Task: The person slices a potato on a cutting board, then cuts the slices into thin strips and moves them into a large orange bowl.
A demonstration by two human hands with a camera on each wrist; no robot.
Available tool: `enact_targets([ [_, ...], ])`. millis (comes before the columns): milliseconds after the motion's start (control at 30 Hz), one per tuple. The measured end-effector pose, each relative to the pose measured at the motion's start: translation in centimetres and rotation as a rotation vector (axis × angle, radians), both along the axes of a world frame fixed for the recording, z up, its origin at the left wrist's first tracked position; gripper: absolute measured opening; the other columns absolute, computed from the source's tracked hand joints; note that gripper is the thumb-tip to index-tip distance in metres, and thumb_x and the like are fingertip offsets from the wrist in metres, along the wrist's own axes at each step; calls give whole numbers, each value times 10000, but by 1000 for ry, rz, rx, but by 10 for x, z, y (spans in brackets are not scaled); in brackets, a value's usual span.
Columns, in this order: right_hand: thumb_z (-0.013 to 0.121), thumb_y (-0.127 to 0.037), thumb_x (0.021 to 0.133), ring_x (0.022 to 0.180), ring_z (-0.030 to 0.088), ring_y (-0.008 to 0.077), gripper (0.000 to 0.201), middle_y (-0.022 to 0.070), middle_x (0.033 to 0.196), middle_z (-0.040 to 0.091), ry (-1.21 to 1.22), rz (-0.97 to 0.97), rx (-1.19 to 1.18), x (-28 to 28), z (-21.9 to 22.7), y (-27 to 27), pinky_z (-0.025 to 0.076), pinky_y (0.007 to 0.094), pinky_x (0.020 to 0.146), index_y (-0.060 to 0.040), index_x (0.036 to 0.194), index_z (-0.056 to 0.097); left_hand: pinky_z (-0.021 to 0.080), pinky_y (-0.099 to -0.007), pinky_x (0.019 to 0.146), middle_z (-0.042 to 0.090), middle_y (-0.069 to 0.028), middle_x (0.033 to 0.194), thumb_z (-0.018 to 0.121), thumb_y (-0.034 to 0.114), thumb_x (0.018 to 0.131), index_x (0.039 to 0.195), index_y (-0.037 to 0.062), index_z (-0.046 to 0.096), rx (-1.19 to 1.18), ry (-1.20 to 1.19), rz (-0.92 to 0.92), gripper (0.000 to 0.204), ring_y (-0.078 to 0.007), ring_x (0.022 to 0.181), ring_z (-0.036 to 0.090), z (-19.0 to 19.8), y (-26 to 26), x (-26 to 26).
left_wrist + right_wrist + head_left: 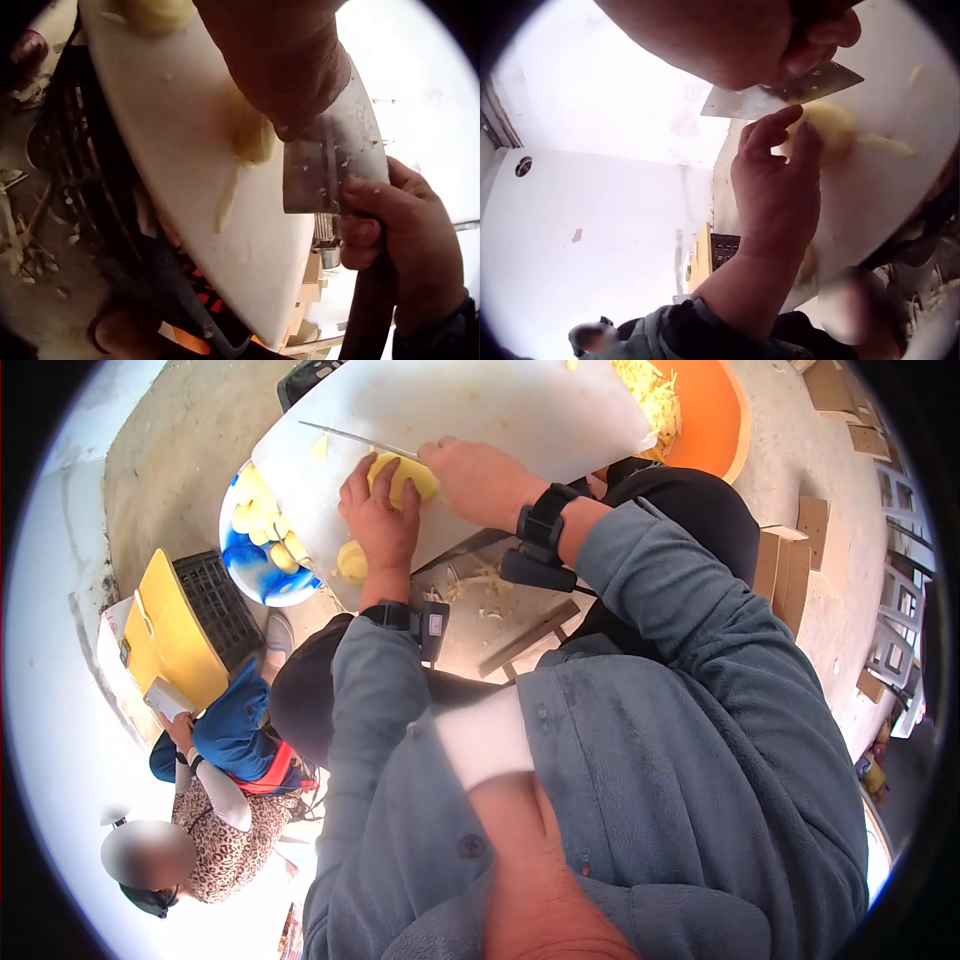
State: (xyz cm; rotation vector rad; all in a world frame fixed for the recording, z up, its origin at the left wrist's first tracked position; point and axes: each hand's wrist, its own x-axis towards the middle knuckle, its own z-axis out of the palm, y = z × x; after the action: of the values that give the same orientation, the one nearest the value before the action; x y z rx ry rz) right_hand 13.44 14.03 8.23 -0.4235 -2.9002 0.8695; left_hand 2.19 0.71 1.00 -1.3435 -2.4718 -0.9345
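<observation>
A peeled yellow potato (pixel 412 478) lies on the white board (pixel 480 405), also seen as the potato (pixel 831 127) in the right wrist view. My left hand (pixel 382 532) grips it, fingertips and thumb on its surface. My right hand (pixel 478 480) holds a wide-bladed knife (pixel 355 437), its blade (pixel 334 161) beside the potato and the left fingers. In the left wrist view, the right hand (pixel 405 225) has its fingers around the handle. A thin pale slice (pixel 228 201) lies by the potato. Another potato (pixel 352 562) rests at the board's near edge.
A blue and white bowl (pixel 240 565) of peeled potatoes stands at the left, an orange basin (pixel 735 420) of cut strips at the right. Below the board are a dark crate and floor peelings. A seated person (pixel 240 800) is at the left near a yellow panel (pixel 175 630).
</observation>
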Motion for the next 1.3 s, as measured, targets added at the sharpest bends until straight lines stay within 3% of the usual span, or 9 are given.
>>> enact_targets([
  [133, 556, -63, 828, 789, 674, 357, 194, 212, 961, 604, -99, 17, 142, 0, 10, -7, 558, 407, 668, 1, 1009, 580, 449, -415, 873, 594, -89, 1120, 702, 129, 714, 1013, 92, 676, 30, -8, -59, 302, -335, 1016, 525, -16, 6, -4],
  [233, 592, 8, 770, 738, 654, 373, 279, 197, 978, 565, -108, 42, 119, 0, 10, -15, 550, 419, 638, 24, 1040, 525, 448, -427, 859, 590, -89, 1070, 699, 127, 697, 996, 89, 666, 23, 1, -39, 303, -343, 971, 519, -20, 11, -7],
  [333, 584, 1, 783, 725, 657, 364, 249, 195, 985, 558, -108, 42, 106, 1, 8, -19, 553, 405, 629, 27, 1024, 526, 446, -434, 849, 582, -100, 1046, 691, 124, 687, 989, 86, 656, 83, -19, -12, 306, -351, 952, 510, -27, 13, -3],
  [633, 554, -54, 828, 807, 671, 377, 184, 238, 970, 608, -126, -14, -28, -1, 4, -11, 556, 421, 690, 15, 997, 579, 445, -421, 876, 594, -95, 1103, 662, 104, 693, 977, 91, 654, 79, 27, 35, 284, -339, 987, 527, -31, 14, 3],
  [867, 546, -52, 825, 884, 649, 382, 207, 233, 971, 638, -160, 19, -46, -16, -29, 6, 533, 431, 762, 16, 1019, 571, 423, -425, 914, 595, -105, 1120, 653, 78, 712, 1013, 94, 657, 123, -22, 15, 301, -329, 1031, 523, -27, 16, 4],
  [967, 551, -30, 809, 910, 641, 377, 216, 228, 967, 648, -65, 29, -12, -18, -36, 9, 526, 436, 781, 17, 1019, 566, 442, -409, 876, 599, -63, 1080, 643, 76, 695, 967, 114, 659, 140, 4, 7, 276, -299, 998, 539, -27, 17, 2],
  [1033, 501, -19, 835, 916, 610, 418, 213, 237, 971, 613, 8, -22, -145, -20, -38, 11, 503, 452, 799, 31, 1039, 536, 437, -403, 872, 595, -58, 1072, 641, 78, 693, 970, 122, 658, 145, 8, 7, 281, -291, 991, 539, -29, 17, 0],
  [1133, 565, 6, 777, 914, 640, 371, 244, 217, 990, 631, -3, -13, -23, -11, -25, 6, 526, 430, 779, 25, 1021, 549, 431, -401, 878, 593, -53, 1077, 644, 86, 693, 978, 128, 655, 152, -10, 1, 288, -286, 988, 539, -27, 16, 1],
  [1300, 534, 0, 800, 897, 628, 386, 224, 226, 968, 621, -111, 28, 21, -8, -11, 2, 518, 435, 773, 24, 1022, 535, 427, -401, 885, 592, -52, 1083, 647, 93, 697, 987, 133, 650, 148, -1, 31, 293, -283, 991, 539, -29, 16, 1],
])
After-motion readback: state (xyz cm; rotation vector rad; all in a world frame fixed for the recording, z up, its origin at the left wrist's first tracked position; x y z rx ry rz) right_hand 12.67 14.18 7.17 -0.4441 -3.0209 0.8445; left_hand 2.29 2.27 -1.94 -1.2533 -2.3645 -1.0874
